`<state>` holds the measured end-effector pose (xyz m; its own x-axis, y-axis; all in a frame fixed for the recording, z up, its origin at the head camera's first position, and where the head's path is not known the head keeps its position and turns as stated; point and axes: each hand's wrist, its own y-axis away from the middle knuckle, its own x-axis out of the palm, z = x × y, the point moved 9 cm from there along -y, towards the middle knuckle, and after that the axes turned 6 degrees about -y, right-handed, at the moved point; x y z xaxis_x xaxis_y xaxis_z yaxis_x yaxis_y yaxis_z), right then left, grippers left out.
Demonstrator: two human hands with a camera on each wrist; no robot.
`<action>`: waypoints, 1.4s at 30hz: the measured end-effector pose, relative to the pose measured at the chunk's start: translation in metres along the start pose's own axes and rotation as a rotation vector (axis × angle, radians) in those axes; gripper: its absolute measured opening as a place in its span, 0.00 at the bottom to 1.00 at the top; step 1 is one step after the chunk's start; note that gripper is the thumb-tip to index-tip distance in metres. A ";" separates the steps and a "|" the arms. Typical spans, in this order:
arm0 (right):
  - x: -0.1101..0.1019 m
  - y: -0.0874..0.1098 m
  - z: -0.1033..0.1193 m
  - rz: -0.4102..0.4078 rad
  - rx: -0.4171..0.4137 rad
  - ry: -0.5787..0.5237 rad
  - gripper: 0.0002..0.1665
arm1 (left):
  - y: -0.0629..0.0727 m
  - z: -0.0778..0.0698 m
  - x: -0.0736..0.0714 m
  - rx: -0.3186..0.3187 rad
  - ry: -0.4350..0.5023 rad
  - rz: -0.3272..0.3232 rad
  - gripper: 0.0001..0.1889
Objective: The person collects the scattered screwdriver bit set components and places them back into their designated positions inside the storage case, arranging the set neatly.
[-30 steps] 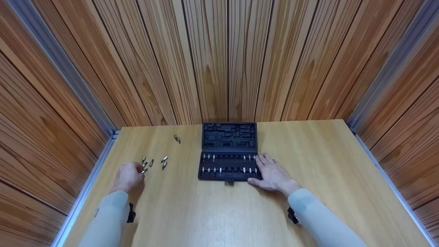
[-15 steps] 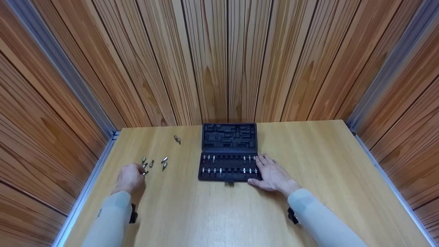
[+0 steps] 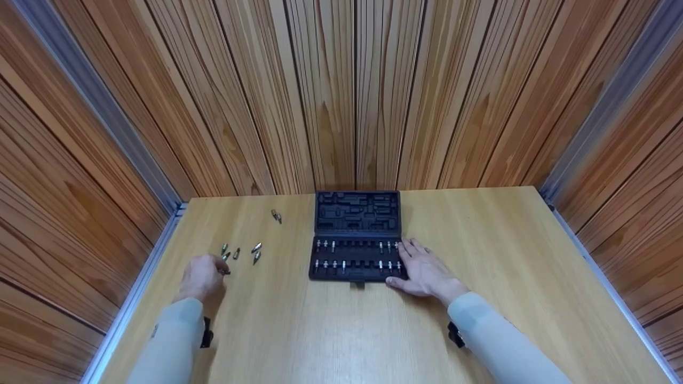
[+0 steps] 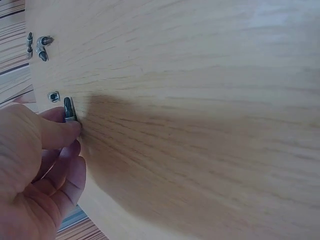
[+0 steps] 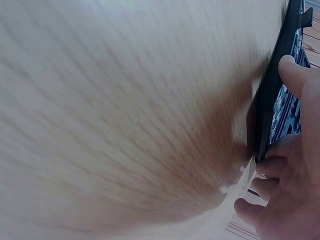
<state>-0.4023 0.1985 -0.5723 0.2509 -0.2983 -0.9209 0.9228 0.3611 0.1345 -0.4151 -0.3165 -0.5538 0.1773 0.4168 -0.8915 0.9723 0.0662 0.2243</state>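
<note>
In the head view my left hand (image 3: 201, 276) is at the left of the table, pinching a metal bit socket (image 4: 68, 109) between thumb and index finger, as the left wrist view shows. Just beyond the fingertips lie several loose bit sockets (image 3: 236, 253). A black case (image 3: 355, 274) stands unfolded in the middle, two rows of bit sockets in its slots and several slots between them vacant. My right hand (image 3: 427, 272) lies with straight fingers along the case's right edge; in the right wrist view the thumb (image 5: 292, 70) touches its front rim.
Two more bit sockets (image 3: 276, 216) lie together farther back on the wooden table (image 3: 331, 330). The case's moulded lid (image 3: 357, 212) leans up near the back wall (image 3: 352, 106). Wood-panelled walls stand at both sides.
The bit socket at my left fingertips has turned and is now mostly covered by the fingers. The left hand has shifted very slightly; the right hand and case have stayed still.
</note>
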 end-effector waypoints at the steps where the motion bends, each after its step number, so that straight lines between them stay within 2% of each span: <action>1: 0.000 0.000 0.000 0.001 0.001 -0.001 0.61 | 0.001 0.000 0.000 0.001 0.000 -0.002 0.22; 5: 0.000 0.000 0.001 0.008 0.007 0.003 0.61 | 0.002 0.002 -0.006 -0.019 -0.017 -0.051 0.18; 8: 0.000 0.000 0.001 0.011 0.015 0.009 0.61 | 0.003 0.007 -0.010 -0.081 -0.012 -0.085 0.14; 15: 0.000 -0.001 0.001 0.014 0.022 0.025 0.61 | 0.004 0.013 -0.007 -0.252 0.028 -0.086 0.16; 19: 0.000 -0.001 0.002 0.008 0.015 0.029 0.61 | 0.004 0.012 -0.005 -0.303 0.041 -0.120 0.17; 24: -0.001 -0.001 0.002 -0.008 -0.002 0.025 0.61 | 0.006 0.010 -0.004 -0.361 0.060 -0.148 0.15; 31: -0.001 -0.001 0.002 0.005 0.007 0.038 0.61 | 0.023 -0.009 -0.016 -0.330 0.127 -0.134 0.10; 33: -0.001 -0.001 0.002 0.006 0.009 0.037 0.61 | 0.019 -0.007 -0.014 -0.338 0.124 -0.135 0.09; 38: -0.002 0.000 0.002 -0.001 0.013 0.038 0.60 | 0.004 0.003 -0.006 -0.312 0.134 -0.123 0.12; 42: -0.002 0.000 0.002 0.003 0.018 0.035 0.61 | 0.003 0.003 -0.005 -0.272 0.185 -0.107 0.15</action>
<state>-0.4021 0.1969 -0.5698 0.2432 -0.2660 -0.9328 0.9273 0.3457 0.1432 -0.4127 -0.3208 -0.5503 0.0218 0.5503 -0.8347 0.9032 0.3472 0.2525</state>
